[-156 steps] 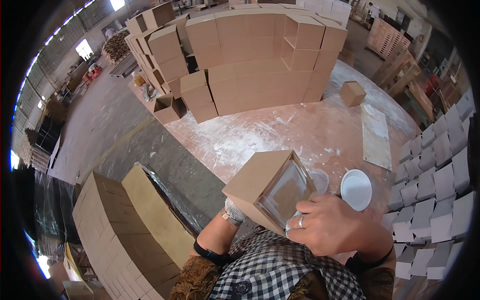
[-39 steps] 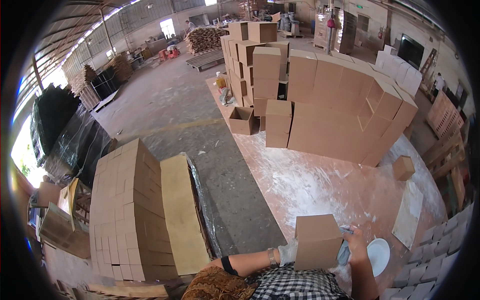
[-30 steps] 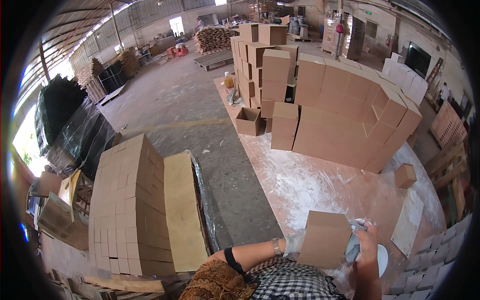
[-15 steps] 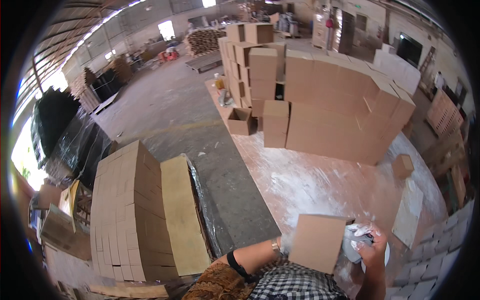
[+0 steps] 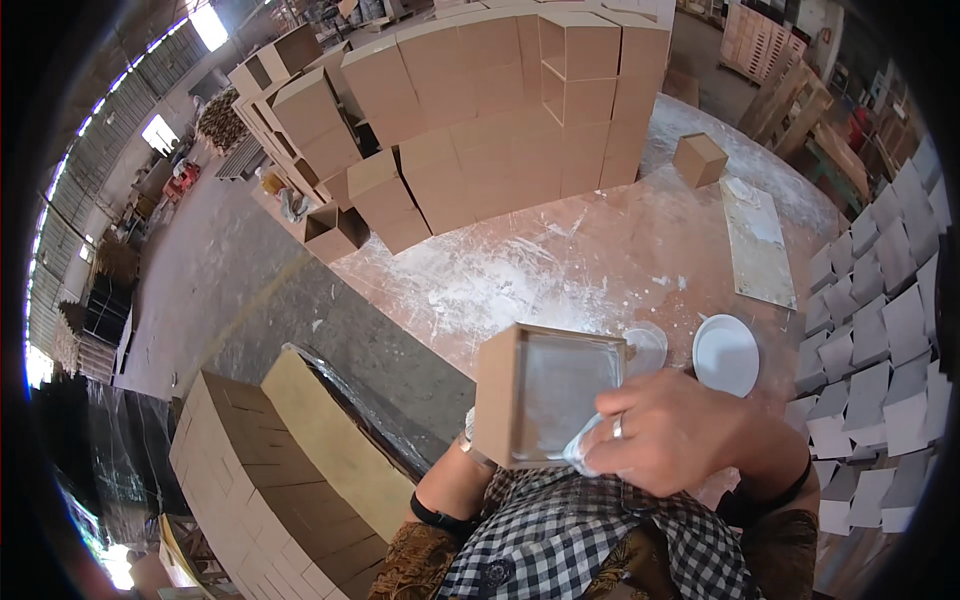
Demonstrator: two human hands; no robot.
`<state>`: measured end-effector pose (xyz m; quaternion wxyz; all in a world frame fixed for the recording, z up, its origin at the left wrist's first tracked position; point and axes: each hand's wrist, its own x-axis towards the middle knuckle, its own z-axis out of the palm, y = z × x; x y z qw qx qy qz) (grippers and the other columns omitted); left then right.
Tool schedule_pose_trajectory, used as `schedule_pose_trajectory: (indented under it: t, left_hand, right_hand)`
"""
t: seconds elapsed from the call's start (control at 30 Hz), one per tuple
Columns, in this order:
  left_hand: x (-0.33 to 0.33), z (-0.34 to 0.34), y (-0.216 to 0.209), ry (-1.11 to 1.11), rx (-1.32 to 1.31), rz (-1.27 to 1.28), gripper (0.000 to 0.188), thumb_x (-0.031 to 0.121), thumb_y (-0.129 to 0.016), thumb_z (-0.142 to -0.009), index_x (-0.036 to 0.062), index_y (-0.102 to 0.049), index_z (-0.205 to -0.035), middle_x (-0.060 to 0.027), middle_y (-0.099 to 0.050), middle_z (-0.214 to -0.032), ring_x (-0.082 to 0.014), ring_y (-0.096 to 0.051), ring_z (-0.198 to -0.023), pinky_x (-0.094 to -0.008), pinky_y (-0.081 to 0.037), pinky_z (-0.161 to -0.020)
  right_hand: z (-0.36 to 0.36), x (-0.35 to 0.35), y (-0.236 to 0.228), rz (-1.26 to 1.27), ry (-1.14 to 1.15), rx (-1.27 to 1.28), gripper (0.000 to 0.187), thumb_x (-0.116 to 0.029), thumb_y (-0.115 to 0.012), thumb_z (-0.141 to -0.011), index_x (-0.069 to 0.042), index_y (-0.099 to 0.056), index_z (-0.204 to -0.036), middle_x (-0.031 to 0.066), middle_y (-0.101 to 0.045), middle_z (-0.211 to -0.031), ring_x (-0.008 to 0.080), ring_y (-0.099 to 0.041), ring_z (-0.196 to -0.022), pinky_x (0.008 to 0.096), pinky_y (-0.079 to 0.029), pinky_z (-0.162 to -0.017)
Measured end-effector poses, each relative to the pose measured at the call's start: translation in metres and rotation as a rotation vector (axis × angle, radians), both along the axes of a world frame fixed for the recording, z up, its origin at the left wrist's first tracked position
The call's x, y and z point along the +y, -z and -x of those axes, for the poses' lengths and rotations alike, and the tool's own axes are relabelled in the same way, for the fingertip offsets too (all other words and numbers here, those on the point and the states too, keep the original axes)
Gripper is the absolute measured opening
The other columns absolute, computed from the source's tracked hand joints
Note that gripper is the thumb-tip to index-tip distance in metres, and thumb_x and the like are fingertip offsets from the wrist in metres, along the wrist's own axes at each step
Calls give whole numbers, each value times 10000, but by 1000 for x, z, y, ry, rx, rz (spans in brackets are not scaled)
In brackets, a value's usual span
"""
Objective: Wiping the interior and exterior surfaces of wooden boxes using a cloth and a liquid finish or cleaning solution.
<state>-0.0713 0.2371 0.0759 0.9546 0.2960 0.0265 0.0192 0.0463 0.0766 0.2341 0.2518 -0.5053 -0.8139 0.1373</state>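
A brown cardboard box [image 5: 494,395] is held up in front of my checked apron, its open side turned toward me and its inside smeared whitish-grey. My left hand [image 5: 469,428] supports it from the left and behind; most of its fingers are hidden by the box. At the box's lower right rim, my right hand [image 5: 665,430], with a ring on one finger, is closed on a whitish cloth [image 5: 580,452]. Past the right hand stands a white bowl [image 5: 727,356], with a round translucent dish [image 5: 648,345] beside it.
A wall of stacked cardboard boxes [image 5: 480,130] stands across the powder-dusted board [image 5: 500,265]. One box [image 5: 700,160] sits alone near a flat, stained panel [image 5: 758,240]. Grey-faced boxes [image 5: 880,360] line the right; more boxes [image 5: 260,470] are piled at lower left.
My right hand has come from the bowl area to the box with the cloth. The box has turned to show its open side. My view has swung right.
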Motion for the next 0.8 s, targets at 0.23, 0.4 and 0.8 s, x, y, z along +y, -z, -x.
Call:
schedule_pose_trajectory:
  t: [0.23, 0.4, 0.8]
  left_hand:
    - [-7, 3, -7, -83, 132, 97, 397, 186, -520, -878, 11, -461, -1229, -116, -561, -1152, -187, -571, -1004, -295, -514, -782]
    - [0, 4, 18, 7, 28, 48, 364, 203, -502, -890, 19, -480, -1203, -104, -570, -1119, -182, -569, -994, -302, -501, -814]
    - [-10, 8, -8, -33, 8, -157, 370, 210, -496, -893, 19, -473, -1210, -104, -567, -1125, -181, -569, -995, -301, -503, -813]
  right_hand:
    - [-4, 9, 10, -283, 463, -21, 145, -35, -587, -632, -54, -607, -774, 74, -582, -644, 228, -537, -626, 336, -444, -523]
    - [1, 24, 17, -11, 849, 476, 134, -58, -578, -691, -9, -595, -814, 156, -601, -685, 294, -567, -589, 363, -443, -540]
    - [9, 30, -4, -157, 418, 192, 134, -63, -577, -648, -62, -579, -782, 94, -550, -619, 250, -546, -618, 362, -431, -524]
